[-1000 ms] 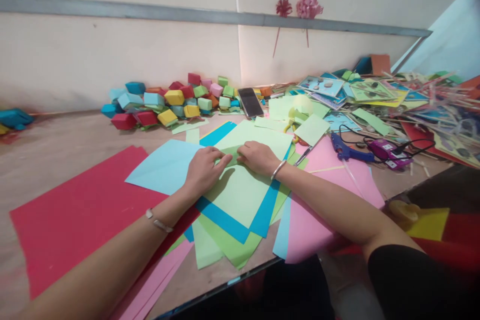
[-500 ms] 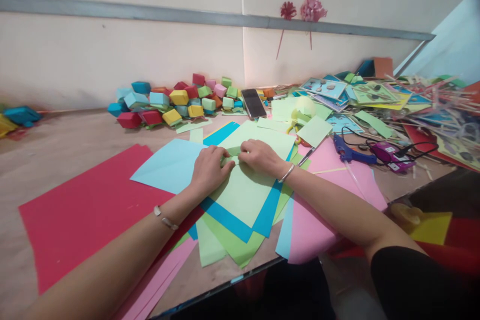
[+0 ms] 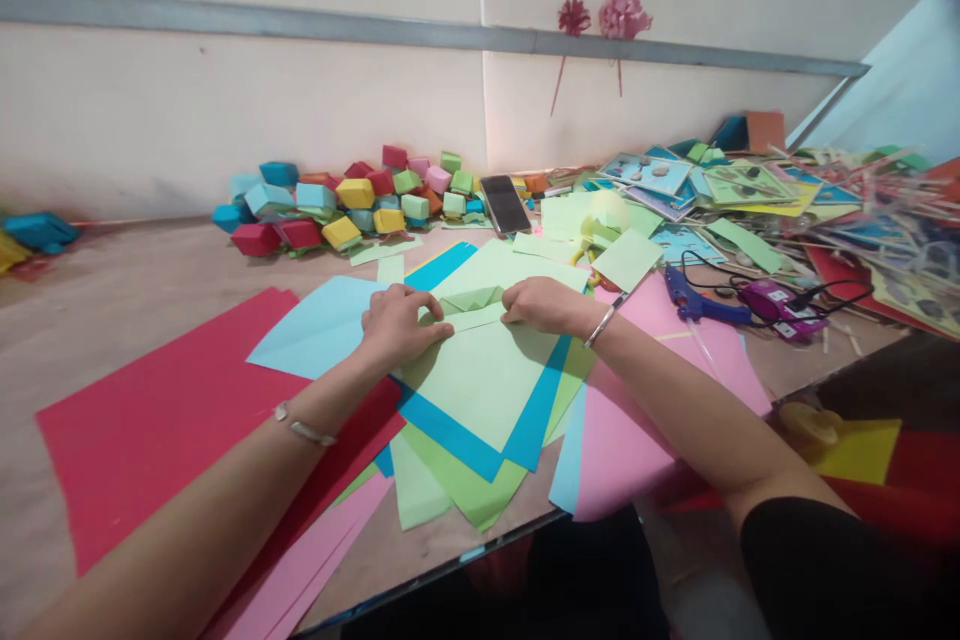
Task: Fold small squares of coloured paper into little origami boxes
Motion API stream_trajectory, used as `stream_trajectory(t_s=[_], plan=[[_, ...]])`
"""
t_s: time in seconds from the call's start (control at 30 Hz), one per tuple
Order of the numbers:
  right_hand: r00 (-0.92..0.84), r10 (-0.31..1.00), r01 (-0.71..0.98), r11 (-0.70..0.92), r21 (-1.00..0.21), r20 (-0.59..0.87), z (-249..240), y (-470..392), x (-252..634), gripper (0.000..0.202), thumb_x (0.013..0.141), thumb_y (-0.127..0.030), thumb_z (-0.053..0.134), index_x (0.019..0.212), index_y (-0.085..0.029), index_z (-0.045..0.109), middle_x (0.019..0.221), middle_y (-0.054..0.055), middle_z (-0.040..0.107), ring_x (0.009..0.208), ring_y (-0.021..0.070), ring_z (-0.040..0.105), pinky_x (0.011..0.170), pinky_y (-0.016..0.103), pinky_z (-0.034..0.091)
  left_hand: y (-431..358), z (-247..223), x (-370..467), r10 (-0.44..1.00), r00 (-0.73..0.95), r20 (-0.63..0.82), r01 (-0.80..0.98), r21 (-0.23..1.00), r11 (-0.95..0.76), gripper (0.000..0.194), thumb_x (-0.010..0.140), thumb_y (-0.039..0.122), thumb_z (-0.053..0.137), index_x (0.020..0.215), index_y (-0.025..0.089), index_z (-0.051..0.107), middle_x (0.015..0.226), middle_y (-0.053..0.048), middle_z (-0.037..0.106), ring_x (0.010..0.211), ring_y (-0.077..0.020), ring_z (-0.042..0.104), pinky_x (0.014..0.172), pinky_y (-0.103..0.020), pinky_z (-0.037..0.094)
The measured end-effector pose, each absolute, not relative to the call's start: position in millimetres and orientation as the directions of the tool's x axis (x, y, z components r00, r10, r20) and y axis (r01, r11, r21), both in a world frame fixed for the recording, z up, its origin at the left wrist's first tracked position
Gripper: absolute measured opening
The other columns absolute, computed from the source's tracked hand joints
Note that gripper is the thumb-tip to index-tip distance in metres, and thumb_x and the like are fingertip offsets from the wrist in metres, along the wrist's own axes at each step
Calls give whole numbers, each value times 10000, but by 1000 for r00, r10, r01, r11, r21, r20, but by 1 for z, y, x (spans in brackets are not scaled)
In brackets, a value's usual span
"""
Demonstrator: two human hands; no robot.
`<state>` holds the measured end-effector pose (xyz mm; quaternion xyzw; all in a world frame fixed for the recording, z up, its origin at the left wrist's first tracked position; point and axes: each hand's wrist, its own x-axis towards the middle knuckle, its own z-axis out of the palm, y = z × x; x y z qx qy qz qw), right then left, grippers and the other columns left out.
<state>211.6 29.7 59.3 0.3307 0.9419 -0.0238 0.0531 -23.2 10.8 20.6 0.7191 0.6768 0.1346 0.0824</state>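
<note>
Plainly, pale green sheet (image 3: pixel 487 390): the landmark, lying flat on top of a fan of papers, one corner pointing toward the person.
Folded green paper (image 3: pixel 474 305): on the far half of the pale green sheet, between the two hands, pointed folds on its far side and a narrow pale flap on its near side.
Long axis: side to side across the pale green sheet, the right end tilted a little farther from the person.
Left hand (image 3: pixel 401 325): over the pale green sheet's left edge, at the paper's left end, thumb and forefinger slightly parted; whether they grip it cannot be told.
Right hand (image 3: pixel 544 305): over the pale green sheet's right side, fingers curled in and seemingly pinched on the paper's right end.
Nearer hand: neither clearly; each is at its own end, so the relation that matters appears to be the line of the fold running between them.
Dark blue paper (image 3: pixel 450 435): directly beneath the pale green sheet, showing along its near edges.
</note>
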Motion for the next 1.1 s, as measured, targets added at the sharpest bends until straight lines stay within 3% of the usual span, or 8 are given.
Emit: stream_trajectory(t_s=[0.27,0.43,0.53,0.73,0.87,0.97,1.03,1.1], plan=[[-830,555,558,829,-50,-61,52,34,221,299,864,-37,525,901,-164,793,966,83,732,826,152,616,664,259,345,23,26,-41,984,178,-13,946,278,-168,236,699,392,702,895,277,768,1143,-116,619,1144,-369,543,941,-465,444],[-788,613,603,787,-130,59,42,35,221,277,910,-120,527,1046,-167,762,993,85,713,859,162,612,707,256,379,17,20,-32,968,237,84,910,329,-252,345,705,384,669,1019,290,776,1139,-105,625,1121,-344,554,973,-470,435],[-743,660,651,751,-112,110,37,34,215,318,904,-218,609,1200,-142,695,1076,117,683,933,193,603,713,265,380,9,13,-22,960,224,170,883,381,-273,261,719,391,661,921,276,778,1088,-81,636,1076,-314,562,978,-457,441],[-741,651,656,754,-26,167,36,31,204,189,898,-166,551,935,-148,735,964,103,684,875,205,573,687,296,335,-2,10,-13,923,179,341,870,384,-310,102,762,271,636,759,248,735,1095,-86,624,1108,-319,549,998,-503,423],[-663,700,683,711,-170,265,33,26,203,216,872,-117,495,848,-160,705,882,70,668,814,176,560,666,277,333,-5,21,-12,885,42,464,850,449,-276,159,790,297,665,935,240,697,1254,-116,575,1264,-358,471,1069,-560,363],[-509,761,700,638,-322,401,31,21,200,206,882,-139,484,904,-152,688,867,64,655,799,169,549,712,267,373,-7,29,-7,868,-186,460,671,705,-230,473,746,360,716,1172,214,571,1314,-148,537,1268,-339,489,1011,-511,440],[-431,768,687,620,-380,474,28,17,195,194,899,-173,492,943,-149,680,848,61,644,791,172,541,737,271,390,-10,30,0,925,-258,278,377,911,-169,558,721,398,726,1195,197,512,1272,-151,563,1128,-295,591,899,-447,510],[-439,743,648,651,-396,505,24,12,188,181,917,-202,505,941,-150,676,835,60,638,784,173,540,732,273,397,-14,29,9,992,-116,45,30,999,-42,509,730,443,713,1122,186,514,1098,-113,644,958,-243,653,838,-405,527]])
